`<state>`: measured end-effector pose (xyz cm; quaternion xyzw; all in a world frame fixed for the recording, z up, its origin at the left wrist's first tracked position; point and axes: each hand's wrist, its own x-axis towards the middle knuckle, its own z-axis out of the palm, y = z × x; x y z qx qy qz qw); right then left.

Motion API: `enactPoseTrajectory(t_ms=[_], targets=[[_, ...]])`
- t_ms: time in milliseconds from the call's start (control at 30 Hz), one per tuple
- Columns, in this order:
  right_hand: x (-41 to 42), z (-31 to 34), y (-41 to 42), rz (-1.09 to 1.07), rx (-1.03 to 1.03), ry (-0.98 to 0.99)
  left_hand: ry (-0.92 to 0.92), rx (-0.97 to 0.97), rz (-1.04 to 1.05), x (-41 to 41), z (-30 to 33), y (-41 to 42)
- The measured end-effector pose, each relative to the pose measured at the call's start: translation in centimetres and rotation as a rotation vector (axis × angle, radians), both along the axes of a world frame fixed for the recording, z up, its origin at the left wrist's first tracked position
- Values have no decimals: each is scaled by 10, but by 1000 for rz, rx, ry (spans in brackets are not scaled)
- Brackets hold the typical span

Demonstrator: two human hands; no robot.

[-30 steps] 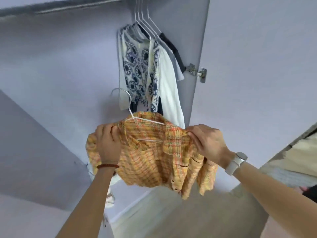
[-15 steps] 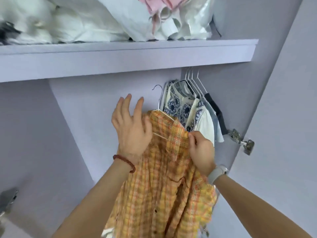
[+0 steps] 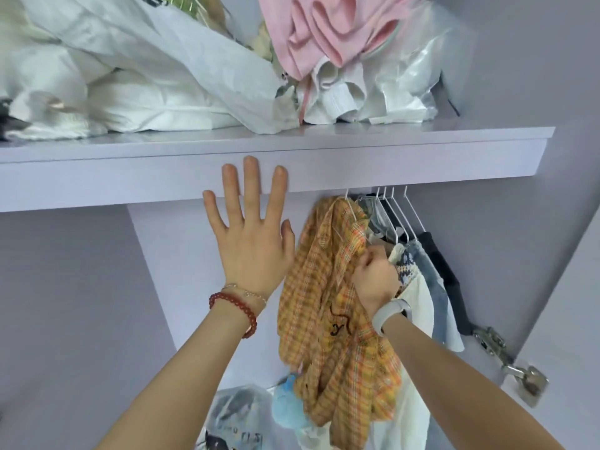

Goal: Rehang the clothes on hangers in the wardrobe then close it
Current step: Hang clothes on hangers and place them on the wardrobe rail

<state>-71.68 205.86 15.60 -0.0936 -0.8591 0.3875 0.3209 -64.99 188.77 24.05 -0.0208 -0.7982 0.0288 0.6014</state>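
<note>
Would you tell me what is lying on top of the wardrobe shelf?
On the shelf lie white bedding, a pink garment and a clear plastic bag. Whatever lies behind or beneath that pile is covered.

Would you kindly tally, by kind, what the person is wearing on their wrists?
Red bead bracelet: 1
Thin chain bracelet: 1
White wristband: 1
Total: 3
</note>
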Motion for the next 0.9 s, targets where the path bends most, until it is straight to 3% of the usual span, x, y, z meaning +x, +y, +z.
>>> enactPoseTrajectory(t_ms=[267,433,500,667,900], targets=[[35,-18,8,163,74,-10,-69,79,-102,14,-10,5],[86,-30,16,135,438,31,-304,119,-173,39,-59,0],[115,-47,15,146,519,-48,-423,97,-226,54,-83,-5],[212,-111,10,94,445,-264,-665,90,-388,108,-161,-6],[390,-198,30,-207,219,-614,-1258,33,-596,218,-274,41]])
